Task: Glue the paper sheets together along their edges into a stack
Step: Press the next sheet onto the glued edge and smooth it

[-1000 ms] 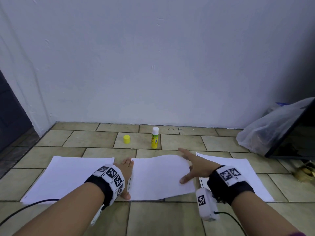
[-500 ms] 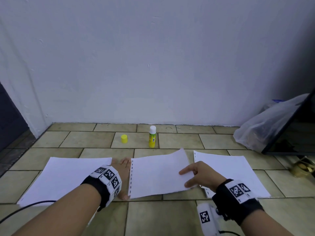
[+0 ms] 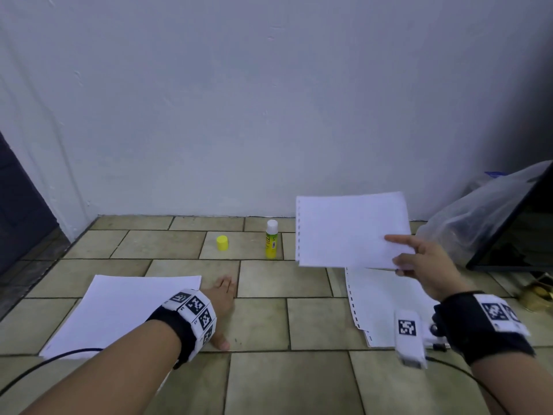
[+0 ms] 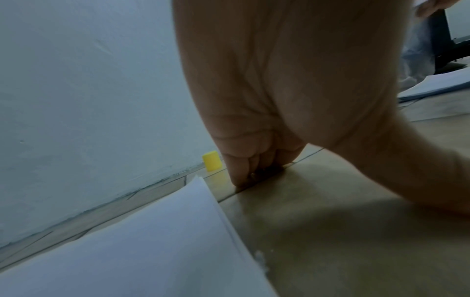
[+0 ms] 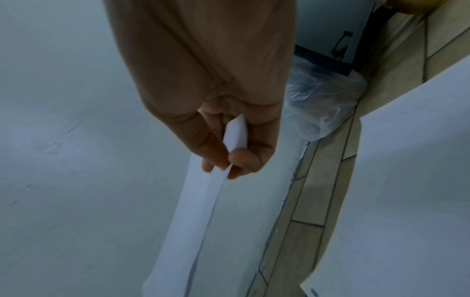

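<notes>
My right hand [image 3: 419, 259] pinches the right edge of a white perforated paper sheet [image 3: 350, 229] and holds it in the air, above a pile of white sheets [image 3: 386, 301] on the tiled floor at the right. In the right wrist view, thumb and fingers [image 5: 218, 158] clamp the held sheet's [image 5: 193, 221] edge. My left hand [image 3: 221, 298] lies flat on the bare tile, fingers straight, just right of another stack of white paper [image 3: 119, 310]. An uncapped glue stick [image 3: 271, 239] stands upright near the wall, its yellow cap [image 3: 222, 243] to its left.
A white wall [image 3: 269, 100] runs along the back of the tiled floor [image 3: 269, 378]. A clear plastic bag [image 3: 472, 217] and a dark leaning panel [image 3: 517, 235] sit at the right. A dark doorway [image 3: 18, 211] is at far left. Cables trail from both wrists.
My right hand has lifted the middle sheet off the floor and carried it up and to the right, over the right pile. My left hand has stayed flat on the floor.
</notes>
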A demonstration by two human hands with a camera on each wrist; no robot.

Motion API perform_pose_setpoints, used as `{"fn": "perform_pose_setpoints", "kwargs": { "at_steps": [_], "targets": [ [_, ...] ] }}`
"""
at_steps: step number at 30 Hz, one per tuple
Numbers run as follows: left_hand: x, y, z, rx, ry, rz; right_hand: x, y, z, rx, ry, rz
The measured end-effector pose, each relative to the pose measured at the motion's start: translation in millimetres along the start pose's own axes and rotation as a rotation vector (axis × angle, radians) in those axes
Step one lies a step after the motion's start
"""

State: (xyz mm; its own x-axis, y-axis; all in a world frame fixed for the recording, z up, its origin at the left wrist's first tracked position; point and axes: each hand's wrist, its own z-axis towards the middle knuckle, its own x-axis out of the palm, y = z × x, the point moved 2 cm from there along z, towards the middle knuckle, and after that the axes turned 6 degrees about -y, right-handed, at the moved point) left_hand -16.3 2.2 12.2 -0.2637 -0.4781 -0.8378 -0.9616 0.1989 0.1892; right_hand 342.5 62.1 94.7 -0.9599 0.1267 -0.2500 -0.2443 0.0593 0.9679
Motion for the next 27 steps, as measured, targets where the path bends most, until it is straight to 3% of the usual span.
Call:
{"fn": "perform_pose_setpoints", "kwargs": {
  "at_steps": [3, 6, 13, 27],
  "targets": [
    [0, 0, 0, -0.009, 0.000, -0.008, 5, 7, 30, 0.007, -0.122, -0.064],
    [1, -1, 1, -0.039, 0.021, 0.008, 18, 10, 63, 0.044, -0.156, -0.184],
    [-4, -14, 5, -0.149, -0.060, -0.102, 64, -8, 105, 0.107, -0.005, -0.496],
    [-10, -8, -6, -0.118, -0.017, -0.154, 96, -48, 121, 0.105, 0.245, -1.243]
  ]
}}
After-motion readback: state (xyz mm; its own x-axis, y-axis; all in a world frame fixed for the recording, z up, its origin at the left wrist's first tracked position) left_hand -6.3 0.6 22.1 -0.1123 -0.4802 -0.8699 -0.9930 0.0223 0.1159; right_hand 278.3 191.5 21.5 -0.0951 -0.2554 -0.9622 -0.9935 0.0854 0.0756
